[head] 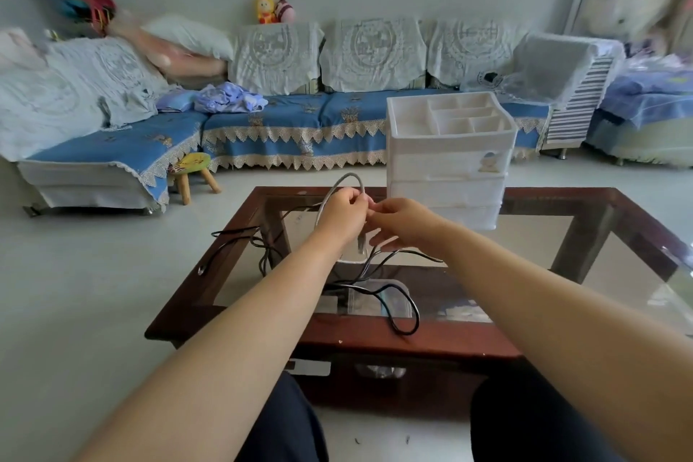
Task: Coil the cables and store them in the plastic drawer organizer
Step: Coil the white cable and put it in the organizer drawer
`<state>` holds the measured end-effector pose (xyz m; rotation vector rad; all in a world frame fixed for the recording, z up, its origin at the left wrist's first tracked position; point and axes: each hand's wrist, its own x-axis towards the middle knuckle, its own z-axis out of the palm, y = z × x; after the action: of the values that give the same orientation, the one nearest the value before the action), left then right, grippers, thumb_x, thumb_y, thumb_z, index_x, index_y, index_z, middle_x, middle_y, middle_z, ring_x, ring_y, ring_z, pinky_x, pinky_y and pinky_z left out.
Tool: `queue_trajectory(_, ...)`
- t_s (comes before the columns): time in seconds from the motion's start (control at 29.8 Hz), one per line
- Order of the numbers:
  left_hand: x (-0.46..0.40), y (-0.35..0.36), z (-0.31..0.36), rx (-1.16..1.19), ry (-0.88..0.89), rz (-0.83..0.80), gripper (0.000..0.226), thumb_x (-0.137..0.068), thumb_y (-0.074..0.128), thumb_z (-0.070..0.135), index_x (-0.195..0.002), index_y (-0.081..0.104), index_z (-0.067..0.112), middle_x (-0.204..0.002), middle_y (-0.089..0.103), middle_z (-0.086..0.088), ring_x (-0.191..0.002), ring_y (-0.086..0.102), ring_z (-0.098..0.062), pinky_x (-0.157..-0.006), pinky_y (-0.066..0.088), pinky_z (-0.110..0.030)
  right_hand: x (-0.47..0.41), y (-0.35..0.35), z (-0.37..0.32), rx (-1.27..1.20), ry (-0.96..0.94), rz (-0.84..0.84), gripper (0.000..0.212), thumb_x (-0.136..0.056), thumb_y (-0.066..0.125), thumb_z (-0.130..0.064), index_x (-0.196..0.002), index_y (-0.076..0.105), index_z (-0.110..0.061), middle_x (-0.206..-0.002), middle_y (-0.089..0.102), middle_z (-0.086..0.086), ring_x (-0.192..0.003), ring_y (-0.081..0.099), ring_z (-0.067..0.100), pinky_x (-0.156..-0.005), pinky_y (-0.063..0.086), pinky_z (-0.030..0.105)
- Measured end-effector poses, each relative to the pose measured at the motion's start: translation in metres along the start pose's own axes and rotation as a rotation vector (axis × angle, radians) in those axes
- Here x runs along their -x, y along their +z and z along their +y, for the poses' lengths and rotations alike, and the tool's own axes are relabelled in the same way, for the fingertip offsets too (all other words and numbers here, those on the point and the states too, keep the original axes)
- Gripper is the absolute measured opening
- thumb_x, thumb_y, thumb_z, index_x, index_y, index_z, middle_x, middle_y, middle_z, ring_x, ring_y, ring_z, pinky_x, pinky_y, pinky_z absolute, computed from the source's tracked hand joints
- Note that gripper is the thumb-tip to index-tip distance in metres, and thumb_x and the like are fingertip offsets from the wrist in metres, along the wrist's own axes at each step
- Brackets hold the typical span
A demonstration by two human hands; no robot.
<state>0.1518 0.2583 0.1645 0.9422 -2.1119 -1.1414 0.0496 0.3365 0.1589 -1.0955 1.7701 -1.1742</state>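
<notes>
Both hands, left (343, 214) and right (399, 223), pinch a looped thin grey cable (350, 180) above the glass-topped wooden table (562, 232); the white plastic drawer organizer (448, 169) stands just far-right, nearer the right hand.

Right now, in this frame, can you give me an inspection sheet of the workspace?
Surface: glass-topped coffee table with a dark wooden frame.
Job's things: white drawer organizer on the table's far side, drawers shut, top compartments look empty.
Clutter: clear plastic bag lying on the glass.
Hands: left hand and right hand both pinch the grey cable, held up in a loop.
Cables: black cables lie loose and uncoiled on the table.
Surroundings: blue sofa, small stool, tiled floor.
</notes>
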Motion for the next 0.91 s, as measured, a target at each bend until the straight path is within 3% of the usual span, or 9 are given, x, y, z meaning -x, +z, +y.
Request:
queue_trajectory(0.1,0.014,0.003,0.003,-0.087,0.006,-0.039,0.025,-0.103,0.032,0.023,-0.098,0.054,0.013,-0.098,0.060,-0.002,-0.089,0.055,-0.017,-0.070,0.038,-0.029,0.017,0.000,0.013,-0.003,0.027,-0.027,0.034,-0.097,0.045,-0.044,-0.108,0.062,-0.016,-0.099,0.069,0.005,-0.073,0.065,0.016,-0.068,0.056,0.030)
queue_trajectory(0.23,0.027,0.015,0.004,-0.017,0.063,-0.026,0.031,-0.105,0.024,0.025,-0.083,0.045,0.019,-0.089,0.068,-0.004,-0.079,0.063,-0.019,-0.077,0.048,-0.037,0.024,-0.005,0.033,-0.113,0.064,0.112,0.043,-0.104,0.024,-0.034,-0.110,0.057,-0.008,-0.095,0.065,0.008,-0.070,0.061,0.019,-0.066,0.052,0.033)
queue_trajectory(0.37,0.037,0.023,0.009,0.067,0.154,-0.029,0.031,-0.104,0.028,0.023,-0.082,0.047,0.018,-0.066,0.048,0.000,-0.056,0.042,-0.013,-0.058,0.038,-0.032,0.020,-0.014,0.050,-0.077,0.023,0.244,0.033,-0.101,0.036,-0.023,-0.133,0.041,-0.013,-0.123,0.057,0.008,-0.084,0.059,0.018,-0.071,0.053,0.034)
queue_trajectory(0.47,0.045,0.024,0.014,0.210,0.120,-0.117,0.033,-0.104,0.030,0.022,-0.079,0.049,0.015,-0.057,0.038,0.004,-0.045,0.031,-0.007,-0.045,0.028,-0.021,0.018,-0.019,0.052,-0.091,-0.083,0.296,0.057,-0.096,0.052,-0.023,-0.146,0.024,-0.024,-0.137,0.043,-0.001,-0.099,0.057,0.018,-0.073,0.051,0.029)
queue_trajectory(0.54,0.051,0.022,0.016,0.310,0.077,-0.203,0.034,-0.104,0.033,0.026,-0.077,0.049,0.014,-0.053,0.034,0.007,-0.041,0.025,-0.006,-0.040,0.024,-0.018,0.016,-0.018,0.048,-0.125,-0.163,0.278,0.065,-0.094,0.056,-0.023,-0.147,0.020,-0.029,-0.115,0.051,-0.004,-0.082,0.059,0.017,-0.067,0.046,0.023)
queue_trajectory(0.6,0.054,0.018,0.016,0.436,0.038,-0.289,0.034,-0.104,0.037,0.031,-0.077,0.050,0.013,-0.050,0.031,0.009,-0.040,0.022,-0.006,-0.038,0.020,-0.019,0.011,-0.014,0.042,-0.128,-0.204,0.235,0.050,-0.094,0.054,-0.021,-0.140,0.035,-0.028,-0.087,0.058,-0.005,-0.069,0.053,0.012,-0.063,0.044,0.019)
queue_trajectory(0.7,0.044,0.009,0.008,0.739,-0.052,-0.392,0.034,-0.102,0.038,0.035,-0.092,0.059,0.010,-0.050,0.026,0.008,-0.040,0.021,-0.006,-0.038,0.019,-0.019,-0.005,-0.003,0.041,-0.046,-0.194,0.236,0.013,-0.097,0.048,-0.028,-0.100,0.059,-0.022,-0.091,0.064,0.000,-0.086,0.060,0.014,-0.083,0.048,0.027)
queue_trajectory(0.8,0.026,0.000,-0.010,1.046,-0.141,-0.403,0.037,-0.104,0.032,0.032,-0.106,0.061,0.008,-0.049,0.025,0.008,-0.039,0.021,-0.004,-0.039,0.022,-0.017,-0.016,0.011,0.054,-0.196,-0.108,0.157,0.028,-0.101,0.041,-0.025,-0.083,0.057,-0.011,-0.072,0.062,0.003,-0.069,0.063,0.014,-0.080,0.053,0.030)
queue_trajectory(0.91,0.008,-0.006,-0.034,1.279,-0.216,-0.297,0.036,-0.104,0.031,0.028,-0.091,0.059,0.010,-0.049,0.036,0.008,-0.040,0.029,-0.004,-0.040,0.029,-0.016,-0.024,0.023,0.071,-0.335,0.010,0.012,0.026,-0.101,0.041,-0.026,-0.088,0.054,-0.009,-0.057,0.051,0.001,-0.052,0.057,0.018,-0.066,0.056,0.035)
